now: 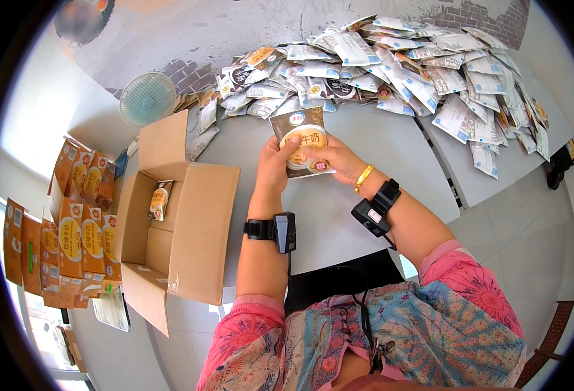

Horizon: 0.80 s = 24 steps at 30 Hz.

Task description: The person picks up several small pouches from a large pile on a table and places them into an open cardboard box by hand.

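Observation:
A brown-and-white food packet (300, 128) with a bowl picture is held front side up above the grey table (306, 229). My left hand (276, 161) grips its left edge, thumb on the front. On its right side my right hand (340, 159) grips it too, thumb across the front. To the left stands an open cardboard box (203, 229) with its flaps spread, and one similar packet (160, 200) lies inside it. Beyond my hands a large heap of packets (311, 68) covers the back of the table, most with their white printed backs up.
Orange printed cartons (81, 234) are stacked at the far left. A round fan (147, 100) stands behind the cardboard box. A gap runs between the table and a second table section (455, 166) at the right, where the packet heap continues.

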Each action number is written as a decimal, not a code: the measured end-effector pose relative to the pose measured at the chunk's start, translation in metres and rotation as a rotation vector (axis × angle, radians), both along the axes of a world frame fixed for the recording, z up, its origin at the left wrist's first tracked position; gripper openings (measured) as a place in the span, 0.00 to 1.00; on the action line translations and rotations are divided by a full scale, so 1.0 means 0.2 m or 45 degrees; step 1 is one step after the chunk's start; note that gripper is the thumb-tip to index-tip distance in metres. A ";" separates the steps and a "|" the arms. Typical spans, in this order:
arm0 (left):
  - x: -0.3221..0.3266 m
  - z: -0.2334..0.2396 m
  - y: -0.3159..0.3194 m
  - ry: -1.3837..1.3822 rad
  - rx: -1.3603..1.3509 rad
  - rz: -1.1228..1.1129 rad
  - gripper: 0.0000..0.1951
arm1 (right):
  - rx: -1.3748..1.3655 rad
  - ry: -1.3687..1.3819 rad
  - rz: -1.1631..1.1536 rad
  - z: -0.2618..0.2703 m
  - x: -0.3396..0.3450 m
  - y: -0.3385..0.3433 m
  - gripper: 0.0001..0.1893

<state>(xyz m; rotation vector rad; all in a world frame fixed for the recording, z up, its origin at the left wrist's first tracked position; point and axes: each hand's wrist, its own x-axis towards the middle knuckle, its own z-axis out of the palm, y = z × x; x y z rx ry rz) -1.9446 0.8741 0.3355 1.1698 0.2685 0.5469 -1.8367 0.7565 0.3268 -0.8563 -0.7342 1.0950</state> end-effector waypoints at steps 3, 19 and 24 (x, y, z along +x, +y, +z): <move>0.01 -0.01 -0.01 -0.043 0.020 0.011 0.09 | 0.019 0.045 -0.081 0.03 0.00 -0.01 0.20; 0.03 -0.07 -0.01 -0.148 0.156 0.115 0.11 | 0.229 0.100 -0.300 0.05 0.03 -0.02 0.17; 0.01 -0.02 0.00 -0.150 0.133 0.130 0.15 | 0.203 0.057 -0.329 0.06 0.02 -0.02 0.17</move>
